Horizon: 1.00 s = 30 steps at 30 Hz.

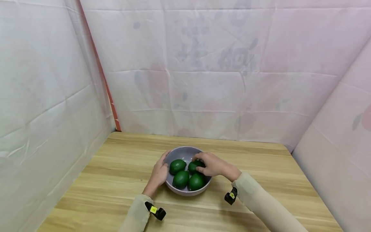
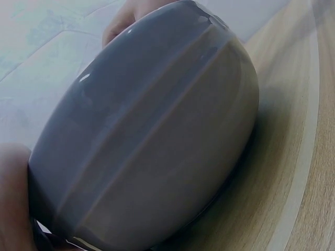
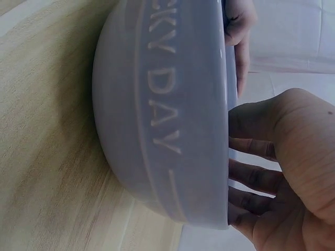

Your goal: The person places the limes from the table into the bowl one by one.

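A grey-lilac bowl [image 1: 185,193] with raised lettering, "DAY" readable in the right wrist view, stands on the wooden table. Several dark green avocados [image 1: 181,179] lie inside it. My left hand [image 1: 159,172] grips the bowl's left rim, thumb over the edge and fingers along the outside. From the right, my right hand [image 1: 214,164] reaches over the rim and holds the back-right avocado [image 1: 193,167] between thumb and fingers. In the right wrist view the bowl wall [image 3: 172,120] hides the fingertips of my right hand [image 3: 282,167]. The left wrist view shows mostly the bowl's outer side [image 2: 157,125].
The wood-grain table [image 1: 116,180] extends around the bowl on all sides. Pale printed sheets [image 1: 203,96] hang behind it and at both sides, with a red strip [image 1: 99,64] at the back left corner. Each sleeve carries a black wrist mount [image 1: 155,210].
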{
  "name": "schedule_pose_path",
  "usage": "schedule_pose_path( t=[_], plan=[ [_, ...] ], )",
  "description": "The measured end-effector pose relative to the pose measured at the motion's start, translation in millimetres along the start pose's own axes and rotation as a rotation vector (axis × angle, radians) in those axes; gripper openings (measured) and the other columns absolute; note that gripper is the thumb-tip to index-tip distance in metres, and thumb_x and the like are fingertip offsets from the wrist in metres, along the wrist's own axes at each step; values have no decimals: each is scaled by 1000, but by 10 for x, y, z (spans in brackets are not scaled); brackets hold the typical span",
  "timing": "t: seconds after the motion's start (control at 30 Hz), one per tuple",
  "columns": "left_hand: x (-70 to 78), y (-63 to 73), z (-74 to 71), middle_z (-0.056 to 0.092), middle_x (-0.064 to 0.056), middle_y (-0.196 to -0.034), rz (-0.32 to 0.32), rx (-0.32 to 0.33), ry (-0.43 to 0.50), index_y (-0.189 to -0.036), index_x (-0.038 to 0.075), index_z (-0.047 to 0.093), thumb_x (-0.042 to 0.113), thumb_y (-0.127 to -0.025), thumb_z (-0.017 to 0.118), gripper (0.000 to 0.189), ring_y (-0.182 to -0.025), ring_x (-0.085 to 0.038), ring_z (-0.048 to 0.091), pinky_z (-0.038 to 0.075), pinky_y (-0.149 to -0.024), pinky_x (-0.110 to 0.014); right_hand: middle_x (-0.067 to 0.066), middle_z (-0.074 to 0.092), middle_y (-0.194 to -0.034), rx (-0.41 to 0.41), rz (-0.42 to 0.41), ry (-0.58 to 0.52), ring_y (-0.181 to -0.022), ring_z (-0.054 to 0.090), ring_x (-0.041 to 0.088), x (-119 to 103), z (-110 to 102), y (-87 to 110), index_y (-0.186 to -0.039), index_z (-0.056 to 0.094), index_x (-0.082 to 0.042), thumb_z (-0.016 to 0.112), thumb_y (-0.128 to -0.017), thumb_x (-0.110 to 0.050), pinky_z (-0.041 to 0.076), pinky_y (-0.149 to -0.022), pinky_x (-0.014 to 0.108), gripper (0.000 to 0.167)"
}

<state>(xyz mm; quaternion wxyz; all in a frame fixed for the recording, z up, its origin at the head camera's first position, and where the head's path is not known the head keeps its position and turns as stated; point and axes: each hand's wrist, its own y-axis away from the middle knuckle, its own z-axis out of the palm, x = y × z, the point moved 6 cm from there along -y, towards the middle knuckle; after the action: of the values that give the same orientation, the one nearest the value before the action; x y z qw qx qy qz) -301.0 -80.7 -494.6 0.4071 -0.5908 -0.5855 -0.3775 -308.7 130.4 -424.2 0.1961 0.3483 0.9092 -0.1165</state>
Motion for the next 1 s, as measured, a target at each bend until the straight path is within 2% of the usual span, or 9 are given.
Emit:
schedule_pose_path(
  t=[0.23, 0.43, 0.57, 0.67, 0.83, 1.0],
  plan=[
    [-24, 36, 1, 42, -8, -162, -1, 7, -23, -155, 23, 42, 2, -96, 34, 63, -151, -39, 36, 30, -122, -64, 14, 72, -121, 22, 3, -15, -112, 70, 30, -31, 9, 41, -125, 67, -1, 64, -97, -13, 58, -96, 48, 30],
    [28, 16, -21, 44, -12, -161, 14, 3, -40, -154, 21, 43, 3, -95, 36, 62, -149, -42, 38, 31, -120, -66, 16, 71, -122, 72, -18, -32, -111, 70, 32, -87, -102, 66, -126, 66, -3, 64, -97, -14, 58, -95, 49, 31],
    [68, -29, -36, 45, -13, -159, 17, -23, -94, -154, 20, 43, 5, -95, 38, 61, -148, -41, 41, 34, -120, -64, 17, 70, -126, 79, -15, -83, -115, 68, 35, -132, -197, 87, -128, 65, -3, 61, -100, -20, 56, -98, 54, 33],
    [143, -56, -74, 50, -18, -154, 45, -9, -174, -152, 15, 45, 8, -96, 42, 57, -144, -42, 45, 37, -118, -63, 16, 70, -127, 109, -4, -120, -119, 66, 35, -187, -288, 103, -129, 65, -4, 58, -103, -24, 55, -99, 56, 34],
    [389, -37, -150, 52, -20, -149, 112, 99, -343, -152, 12, 44, 20, -101, 44, 51, -137, -43, 45, 39, -112, -63, 13, 66, -135, 258, 37, -141, -126, 62, 33, -290, -459, 147, -134, 62, -8, 54, -105, -29, 53, -102, 55, 38],
    [740, 2, -122, 49, -20, -152, 261, 200, -458, -152, 11, 44, 28, -105, 40, 50, -143, -43, 38, 33, -113, -64, 18, 52, -150, 463, 107, -101, -139, 49, 39, -324, -608, 165, -147, 49, -7, 49, -107, -29, 43, -113, 61, 46]
  ],
)
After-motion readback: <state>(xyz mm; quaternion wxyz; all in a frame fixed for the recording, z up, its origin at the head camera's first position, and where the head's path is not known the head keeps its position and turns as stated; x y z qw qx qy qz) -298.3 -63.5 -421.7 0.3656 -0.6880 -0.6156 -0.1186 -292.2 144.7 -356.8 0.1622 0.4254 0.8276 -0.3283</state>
